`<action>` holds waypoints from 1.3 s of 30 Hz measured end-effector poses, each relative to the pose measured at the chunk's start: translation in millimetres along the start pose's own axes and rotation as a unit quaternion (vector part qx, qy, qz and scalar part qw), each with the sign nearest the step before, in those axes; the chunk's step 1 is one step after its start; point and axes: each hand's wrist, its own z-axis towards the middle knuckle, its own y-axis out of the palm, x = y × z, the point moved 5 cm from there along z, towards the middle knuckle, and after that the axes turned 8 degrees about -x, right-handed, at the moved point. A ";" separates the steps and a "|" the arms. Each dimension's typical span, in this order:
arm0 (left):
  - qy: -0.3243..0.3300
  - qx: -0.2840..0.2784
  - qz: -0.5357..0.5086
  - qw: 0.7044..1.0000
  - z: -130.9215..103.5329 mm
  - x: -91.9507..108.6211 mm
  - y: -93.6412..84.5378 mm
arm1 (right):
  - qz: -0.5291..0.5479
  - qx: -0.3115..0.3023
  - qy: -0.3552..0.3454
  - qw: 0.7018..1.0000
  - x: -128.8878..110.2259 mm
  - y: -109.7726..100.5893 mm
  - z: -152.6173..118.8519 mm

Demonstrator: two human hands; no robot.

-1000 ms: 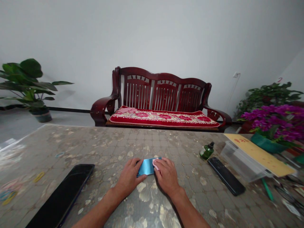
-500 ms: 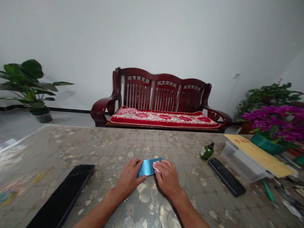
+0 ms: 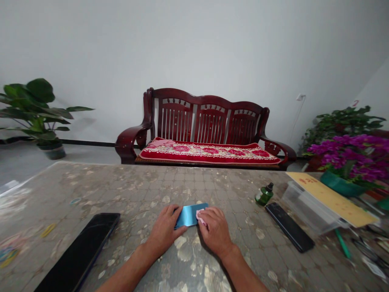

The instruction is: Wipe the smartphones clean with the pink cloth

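Taking the blue object point(image 3: 189, 215) as the clock's centre, I find it lying on the patterned table point(image 3: 136, 190) between the two hands; I cannot confirm from here whether it is a phone. The left hand point(image 3: 164, 227) sits at eight o'clock, thumb at the near edge and fingers at the left end, gripping it. The right hand point(image 3: 215, 229), at four o'clock, has its fingers closed on a pink cloth point(image 3: 200, 217) placed against the object's right part.

The work appears to be wiping. Good practice, in my judgement, is a firm left hold, even, light pressure through the cloth, and overlapping strokes out to the edges; bare fingertips on the shiny face could leave marks.

Containers: a green bottle point(image 3: 263, 195) stands between two and three o'clock, dark top on, fill level not determinable. Farther off, at three, is a clear plastic box point(image 3: 308, 211) with a yellow card point(image 3: 334, 198) over it; contents not legible. Beyond, a teal flowerpot point(image 3: 343, 184) holds purple flowers point(image 3: 361, 156). At ten, on the floor, a dark plant pot point(image 3: 53, 151) holds a leafy plant point(image 3: 39, 109).
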 end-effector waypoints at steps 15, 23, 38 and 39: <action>0.007 0.018 0.003 1.000 -0.3 -1.9 0.0 | -0.036 0.023 0.010 0.999 2.0 -1.0 -2.9; 0.003 0.011 -0.001 1.000 0.4 -2.0 1.3 | -0.004 -0.013 -0.023 1.000 -3.7 1.2 -5.4; -0.010 -0.010 -0.008 1.000 0.0 4.1 -5.5 | -0.024 0.007 -0.013 1.000 2.8 -4.1 -6.9; -0.011 -0.011 -0.007 1.000 -0.1 4.6 -6.3 | -0.032 0.013 -0.002 0.999 4.6 -5.3 -6.8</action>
